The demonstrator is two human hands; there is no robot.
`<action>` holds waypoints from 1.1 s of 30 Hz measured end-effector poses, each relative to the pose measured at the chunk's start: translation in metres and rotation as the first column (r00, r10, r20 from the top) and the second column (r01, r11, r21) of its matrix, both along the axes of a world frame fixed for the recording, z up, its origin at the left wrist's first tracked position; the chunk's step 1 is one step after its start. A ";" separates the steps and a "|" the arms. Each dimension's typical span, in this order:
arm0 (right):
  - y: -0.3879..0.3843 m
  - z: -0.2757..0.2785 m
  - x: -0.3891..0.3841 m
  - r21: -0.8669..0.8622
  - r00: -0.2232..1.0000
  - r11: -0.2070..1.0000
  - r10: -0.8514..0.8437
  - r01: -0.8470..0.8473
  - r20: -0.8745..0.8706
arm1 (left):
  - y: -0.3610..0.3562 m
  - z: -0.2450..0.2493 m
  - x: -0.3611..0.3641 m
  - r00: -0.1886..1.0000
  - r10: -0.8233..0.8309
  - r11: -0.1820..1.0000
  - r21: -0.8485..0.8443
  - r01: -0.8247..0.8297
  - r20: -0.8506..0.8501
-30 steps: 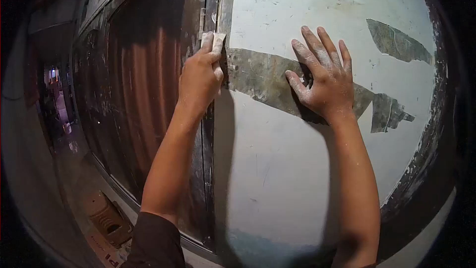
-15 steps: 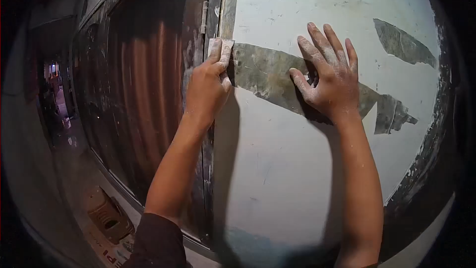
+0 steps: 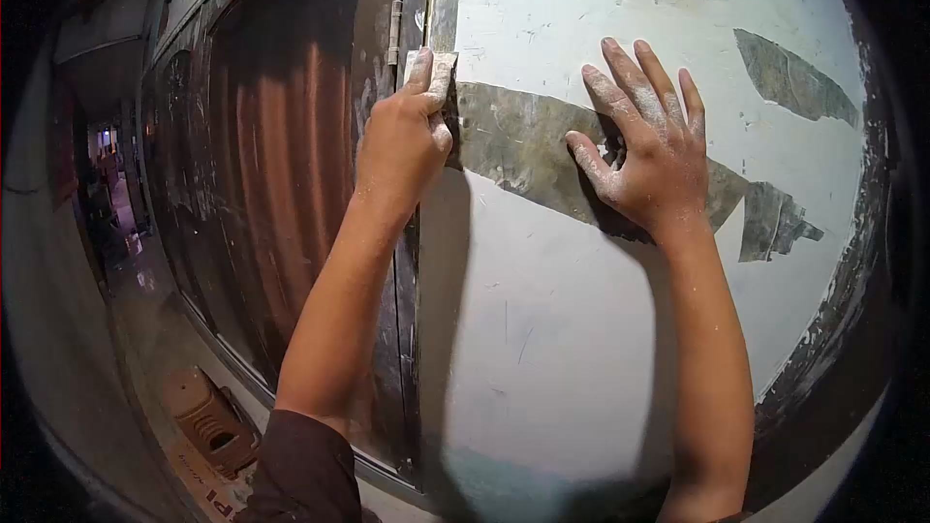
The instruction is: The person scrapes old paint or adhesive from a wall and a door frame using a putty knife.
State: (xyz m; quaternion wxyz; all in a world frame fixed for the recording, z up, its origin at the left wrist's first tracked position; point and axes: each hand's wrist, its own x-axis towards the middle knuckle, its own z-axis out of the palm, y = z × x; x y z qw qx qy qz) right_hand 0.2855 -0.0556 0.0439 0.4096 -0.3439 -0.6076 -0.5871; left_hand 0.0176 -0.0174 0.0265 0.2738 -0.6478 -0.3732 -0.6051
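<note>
Whitish pad (image 3: 449, 60) is up near 12 o'clock, clamped in the fingers of the left hand (image 3: 399, 140), right by the edge where the dark frame (image 3: 407, 397) meets the pale wall (image 3: 552, 329). Loads of open wall can be seen around 5. The right hand (image 3: 661, 163) is splayed at 2, fingers apart; palm contact can't be told. A reddish curtain (image 3: 291, 160) is framed at 10. The pad's partly covered by fingers, and lettering (image 3: 221, 502) below the brown stool (image 3: 205, 416) at 8 is hard to read.

Dim floor (image 3: 153, 324), brown stool (image 3: 201, 412)
</note>
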 end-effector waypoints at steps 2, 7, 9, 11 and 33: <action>-0.001 0.000 -0.001 -0.002 1.000 1.000 0.004 -0.004 -0.006 | 0.003 0.002 -0.001 1.000 -0.012 1.000 0.026 0.012 0.002; -0.003 0.000 0.000 -0.015 1.000 1.000 0.005 -0.005 0.002 | 0.000 0.012 0.001 0.999 -0.046 0.998 0.031 0.046 0.015; -0.003 -0.001 -0.001 -0.004 1.000 1.000 0.012 -0.012 0.002 | -0.009 0.020 -0.001 0.999 0.023 0.992 -0.124 -0.026 -0.025; -0.001 -0.001 0.000 0.006 1.000 1.000 0.009 -0.009 0.004 | -0.004 0.029 -0.001 0.999 0.037 0.991 -0.132 -0.038 -0.011; 0.002 -0.002 0.000 0.015 1.000 1.000 0.017 -0.017 0.001 | 0.011 0.091 -0.004 0.991 0.126 0.991 0.061 -0.122 -0.050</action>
